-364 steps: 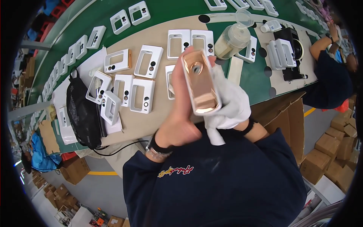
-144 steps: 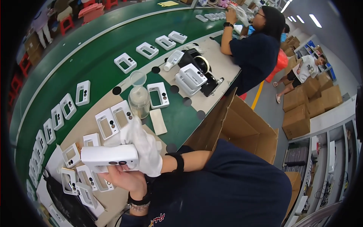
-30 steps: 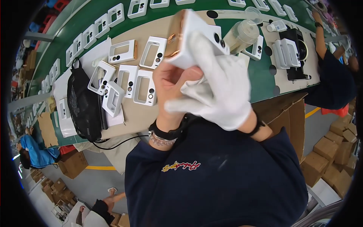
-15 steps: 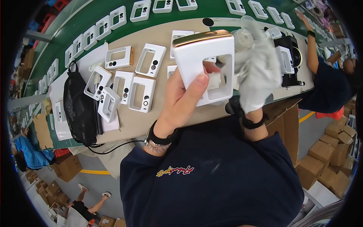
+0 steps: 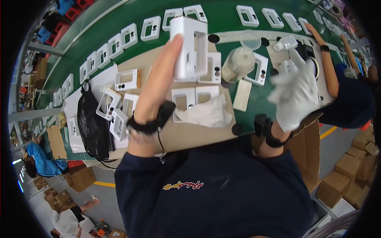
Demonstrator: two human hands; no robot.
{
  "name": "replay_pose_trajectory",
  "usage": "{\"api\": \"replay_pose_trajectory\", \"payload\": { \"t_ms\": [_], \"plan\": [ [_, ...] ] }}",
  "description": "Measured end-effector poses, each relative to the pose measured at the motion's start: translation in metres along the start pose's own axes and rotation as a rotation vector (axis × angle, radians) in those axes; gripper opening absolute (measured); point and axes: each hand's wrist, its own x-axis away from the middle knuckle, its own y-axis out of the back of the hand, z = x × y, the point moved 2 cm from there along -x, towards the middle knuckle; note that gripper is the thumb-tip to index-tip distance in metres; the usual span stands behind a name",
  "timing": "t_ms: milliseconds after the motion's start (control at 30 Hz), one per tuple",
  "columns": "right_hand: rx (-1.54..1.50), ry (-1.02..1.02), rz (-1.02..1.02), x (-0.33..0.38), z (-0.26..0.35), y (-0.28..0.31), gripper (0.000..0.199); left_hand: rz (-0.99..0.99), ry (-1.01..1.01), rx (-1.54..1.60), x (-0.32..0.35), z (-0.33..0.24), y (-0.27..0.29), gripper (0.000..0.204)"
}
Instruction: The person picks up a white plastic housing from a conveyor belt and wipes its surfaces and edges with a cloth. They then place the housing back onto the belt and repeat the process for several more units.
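Observation:
My left hand (image 5: 164,65) is closed on a white rectangular plastic housing (image 5: 183,51) with a large opening, lifted over the far side of the table. Most of its fingers are hidden behind the housing. My right hand (image 5: 297,97), in a white glove, hovers over the right side of the table, slightly blurred. Its fingers are apart, and no object shows in them. Between the hands stands a clear plastic jar (image 5: 234,67), with a white rectangular block (image 5: 243,95) in front of it. A crumpled white cloth (image 5: 210,113) lies partly over other housings (image 5: 184,95) near me.
Similar housings (image 5: 151,28) line the green conveyor (image 5: 222,18) at the back. A black mesh bag (image 5: 92,127) and several housings occupy the left. Rightward are a small white bottle (image 5: 285,43), an open cardboard box (image 5: 303,148) and a co-worker's arm (image 5: 327,65).
My left hand has carried the housing up and away toward the conveyor, turning it. My gloved right hand has moved right and nearer, away from the housing. The cloth and block are now uncovered.

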Motion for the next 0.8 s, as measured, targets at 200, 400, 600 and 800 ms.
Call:
{"api": "replay_pose_trajectory", "payload": {
  "t_ms": [200,400,600,800],
  "plan": [
    [-0.382,-0.410,-0.028,0.003,-0.003,0.028,0.036,0.227,0.071,-0.570,-0.187,0.051,-0.029,0.043],
    [-0.064,-0.410,-0.012,0.004,-0.012,0.053,0.038,0.037,0.008,-0.650,-0.253,0.074,-0.051,0.043],
    [-0.203,-0.582,0.045,-0.001,-0.010,0.062,0.031,-0.236,-0.436,-1.805,-0.249,0.080,0.013,0.040],
    [-0.370,0.144,0.621,0.002,0.017,0.067,0.016,-0.112,-0.650,-1.159,-0.235,0.062,0.019,0.035]
  ]
}}
